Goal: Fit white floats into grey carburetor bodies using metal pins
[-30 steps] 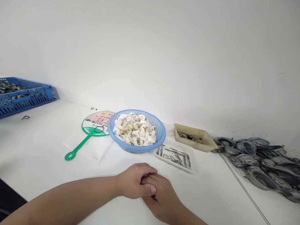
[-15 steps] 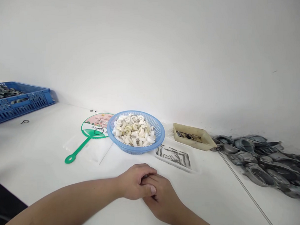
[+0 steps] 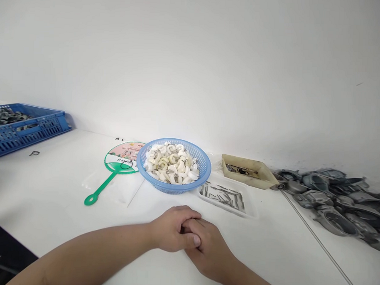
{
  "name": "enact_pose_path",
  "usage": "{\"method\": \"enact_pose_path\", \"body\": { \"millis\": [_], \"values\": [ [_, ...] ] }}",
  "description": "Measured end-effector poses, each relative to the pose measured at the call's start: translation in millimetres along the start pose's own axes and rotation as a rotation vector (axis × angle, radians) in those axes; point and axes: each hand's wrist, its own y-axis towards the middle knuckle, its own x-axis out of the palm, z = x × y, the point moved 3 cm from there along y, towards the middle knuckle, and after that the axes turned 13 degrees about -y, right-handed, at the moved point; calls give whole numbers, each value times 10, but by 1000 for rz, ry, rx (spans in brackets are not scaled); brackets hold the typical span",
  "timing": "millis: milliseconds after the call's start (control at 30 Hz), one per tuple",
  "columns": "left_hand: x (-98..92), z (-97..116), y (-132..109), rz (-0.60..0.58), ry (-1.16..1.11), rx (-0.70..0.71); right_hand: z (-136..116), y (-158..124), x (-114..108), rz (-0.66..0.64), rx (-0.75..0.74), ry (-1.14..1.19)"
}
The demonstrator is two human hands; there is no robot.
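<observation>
My left hand [image 3: 171, 228] is closed around the fingers of my right hand [image 3: 211, 249], its thumb lying across them. The clasped hands rest at the front of the white table. My right hand's fingers are bent into the left palm and partly hidden. No object shows in either hand. Just beyond them is a blue mesh basket [image 3: 172, 188] heaped with white and yellowish curved pieces [image 3: 172, 162] that have small metal parts. To its right, a shallow clear tray [image 3: 253, 212] holds several thin metal pins [image 3: 225, 197].
A green-handled fan [image 3: 103, 185] lies left of the basket. A beige bin [image 3: 263, 183] with dark small parts stands behind the tray. Grey metal castings [image 3: 333, 220] are piled at right, past a table seam [image 3: 317, 246]. A blue crate [image 3: 50, 127] of metal parts stands far left.
The view has shifted slightly, so the objects sit a little farther right in the picture. My hands stay clasped together.
</observation>
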Motion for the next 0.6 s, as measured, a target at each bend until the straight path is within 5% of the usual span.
{"method": "enact_pose_path", "body": {
  "millis": [267, 600],
  "values": [
    [16, 14, 24, 12, 45, -3, -23, -11, -31, 24, -44, 15],
    [-56, -45, 124, 40, 100, 31, -15, 76, 15, 46, -228, -312]
  ]
}}
